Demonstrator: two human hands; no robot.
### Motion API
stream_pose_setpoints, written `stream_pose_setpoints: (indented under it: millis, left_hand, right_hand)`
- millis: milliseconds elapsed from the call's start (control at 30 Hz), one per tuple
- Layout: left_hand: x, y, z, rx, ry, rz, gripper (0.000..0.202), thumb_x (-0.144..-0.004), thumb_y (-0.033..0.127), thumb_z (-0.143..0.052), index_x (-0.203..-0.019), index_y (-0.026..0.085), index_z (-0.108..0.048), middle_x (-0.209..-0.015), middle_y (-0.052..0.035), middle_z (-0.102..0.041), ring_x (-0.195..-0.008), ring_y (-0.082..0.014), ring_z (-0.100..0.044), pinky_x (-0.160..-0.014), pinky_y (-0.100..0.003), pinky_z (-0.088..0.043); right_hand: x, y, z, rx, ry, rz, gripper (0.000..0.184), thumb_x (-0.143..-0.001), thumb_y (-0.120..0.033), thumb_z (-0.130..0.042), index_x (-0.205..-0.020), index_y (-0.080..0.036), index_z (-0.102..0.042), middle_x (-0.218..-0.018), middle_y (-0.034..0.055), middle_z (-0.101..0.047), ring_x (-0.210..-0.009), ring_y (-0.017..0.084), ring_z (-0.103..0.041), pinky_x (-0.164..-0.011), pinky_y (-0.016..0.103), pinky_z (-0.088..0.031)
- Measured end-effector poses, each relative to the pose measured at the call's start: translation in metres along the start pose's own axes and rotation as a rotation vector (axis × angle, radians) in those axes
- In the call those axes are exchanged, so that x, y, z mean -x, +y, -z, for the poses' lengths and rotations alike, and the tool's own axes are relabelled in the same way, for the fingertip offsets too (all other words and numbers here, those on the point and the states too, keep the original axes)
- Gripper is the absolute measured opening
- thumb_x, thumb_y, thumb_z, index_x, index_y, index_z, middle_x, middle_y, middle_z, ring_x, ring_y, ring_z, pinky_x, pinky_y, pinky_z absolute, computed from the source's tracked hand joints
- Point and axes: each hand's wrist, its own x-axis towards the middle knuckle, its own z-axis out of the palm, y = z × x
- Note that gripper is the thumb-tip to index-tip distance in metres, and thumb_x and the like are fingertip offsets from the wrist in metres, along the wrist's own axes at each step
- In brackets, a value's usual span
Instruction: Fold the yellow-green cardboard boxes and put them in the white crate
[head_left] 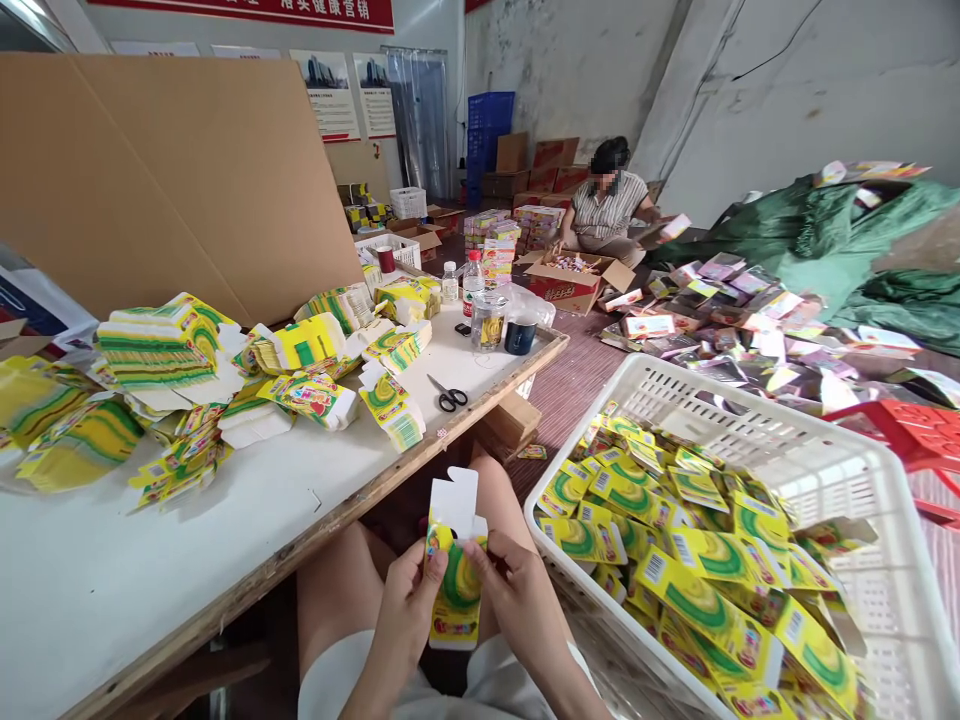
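Observation:
Above my lap, my left hand (410, 590) and my right hand (510, 575) hold one small yellow and green carton (459, 600) between them. Its white end flaps (454, 500) stand up, unfolded, at the top. The left fingers pinch one side edge, with the thumb on the front. On the other side the right thumb presses near the upper front, and the fingers behind are partly hidden. To the left, flat cartons of the same print lie in stacks (161, 350) on the white table (262, 560). A white plastic basket (892, 500) at my right holds many similar cartons (697, 560).
Black scissors (452, 400) lie near the table's wooden edge, close to a dark mug (520, 335), a clear jar (489, 325) and a red-capped bottle (472, 280). Further back a person (609, 205) sits by an open box (570, 280). Loose boxes (720, 320) cover the floor at right, beside a red stool (907, 440).

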Motion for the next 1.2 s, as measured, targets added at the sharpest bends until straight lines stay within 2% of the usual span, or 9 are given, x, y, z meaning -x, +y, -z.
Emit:
stream_pose_setpoints:
  millis: [100,200,367,533,600,733,867,1000,1200]
  left_hand:
    - [0.002,0.008,0.002,-0.033,0.004,-0.096,0.053,-0.081,0.044,-0.076,-0.125,0.027,-0.052,-0.108,-0.0094,-0.076,-0.096,-0.0258,-0.072,-0.081,-0.033,-0.056]
    - [0.006,0.019,0.006,-0.016,-0.070,-0.097,0.063,-0.085,0.040,-0.073,-0.137,0.031,-0.040,-0.118,-0.0104,-0.073,-0.103,-0.0250,-0.070,-0.084,-0.033,-0.054]
    - [0.006,0.028,0.012,0.031,-0.260,0.026,0.055,-0.074,0.039,-0.083,-0.121,0.024,-0.057,-0.101,-0.0084,-0.076,-0.090,-0.0218,-0.070,-0.075,-0.028,-0.052]
    - [0.007,0.025,0.009,0.032,-0.237,0.077,0.049,-0.064,0.029,-0.091,-0.099,0.021,-0.059,-0.078,-0.0004,-0.073,-0.062,-0.0119,-0.063,-0.057,-0.020,-0.045]
    - [0.009,0.024,0.007,0.040,-0.242,0.043,0.056,-0.069,0.030,-0.088,-0.114,0.024,-0.055,-0.086,-0.0012,-0.074,-0.068,-0.0133,-0.065,-0.062,-0.022,-0.048]
    - [0.010,0.026,0.007,0.057,-0.284,0.013,0.078,-0.078,0.032,-0.081,-0.142,0.029,-0.036,-0.104,-0.0067,-0.075,-0.086,-0.0193,-0.070,-0.076,-0.030,-0.052]
    - [0.009,0.027,0.008,-0.038,-0.227,-0.019,0.048,-0.080,0.033,-0.079,-0.122,0.022,-0.060,-0.109,-0.0109,-0.076,-0.095,-0.0239,-0.071,-0.079,-0.031,-0.054]
    - [0.009,0.024,0.008,-0.112,-0.153,-0.059,0.045,-0.081,0.030,-0.077,-0.123,0.022,-0.063,-0.117,-0.0112,-0.074,-0.103,-0.0258,-0.070,-0.088,-0.035,-0.056]
    - [0.010,0.017,0.006,-0.125,-0.218,-0.037,0.052,-0.087,0.034,-0.071,-0.136,0.021,-0.057,-0.122,-0.0131,-0.073,-0.108,-0.0276,-0.069,-0.092,-0.038,-0.055]
  right_hand:
    - [0.001,0.002,0.005,-0.142,-0.036,0.003,0.031,-0.089,-0.050,-0.065,-0.097,-0.020,-0.063,-0.079,0.0038,-0.068,-0.070,0.020,-0.062,-0.064,0.029,-0.051]
    - [0.002,0.002,0.014,-0.240,-0.115,0.060,0.036,-0.092,-0.044,-0.062,-0.121,-0.023,-0.056,-0.098,0.0068,-0.070,-0.086,0.022,-0.067,-0.076,0.032,-0.054]
    - [0.000,-0.004,0.031,-0.130,-0.246,0.075,0.028,-0.096,-0.045,-0.055,-0.111,-0.022,-0.061,-0.084,0.0028,-0.065,-0.077,0.019,-0.062,-0.069,0.029,-0.050]
    - [-0.003,-0.004,0.033,-0.011,-0.283,0.081,0.034,-0.097,-0.048,-0.053,-0.078,-0.020,-0.059,-0.068,-0.0013,-0.055,-0.063,0.015,-0.049,-0.058,0.025,-0.040]
    - [-0.002,0.002,0.029,-0.036,-0.226,0.084,0.032,-0.097,-0.047,-0.053,-0.082,-0.021,-0.060,-0.071,-0.0002,-0.058,-0.065,0.015,-0.052,-0.059,0.025,-0.042]
    - [-0.002,0.010,0.025,-0.138,-0.151,0.108,0.033,-0.097,-0.042,-0.056,-0.125,-0.025,-0.057,-0.097,0.0052,-0.069,-0.084,0.021,-0.063,-0.077,0.031,-0.051]
    - [-0.004,0.003,0.031,-0.042,-0.145,0.184,0.034,-0.098,-0.046,-0.051,-0.102,-0.023,-0.076,-0.099,0.0093,-0.071,-0.095,0.026,-0.063,-0.087,0.036,-0.050]
    - [-0.005,-0.006,0.034,0.015,-0.265,0.062,0.033,-0.091,-0.040,-0.060,-0.115,-0.020,-0.073,-0.082,0.0046,-0.070,-0.070,0.020,-0.060,-0.064,0.029,-0.049]
    - [-0.006,-0.002,0.026,0.292,-0.181,0.077,0.034,-0.080,-0.016,-0.057,-0.113,-0.018,-0.067,-0.060,-0.0047,-0.057,-0.050,0.014,-0.047,-0.050,0.025,-0.036]
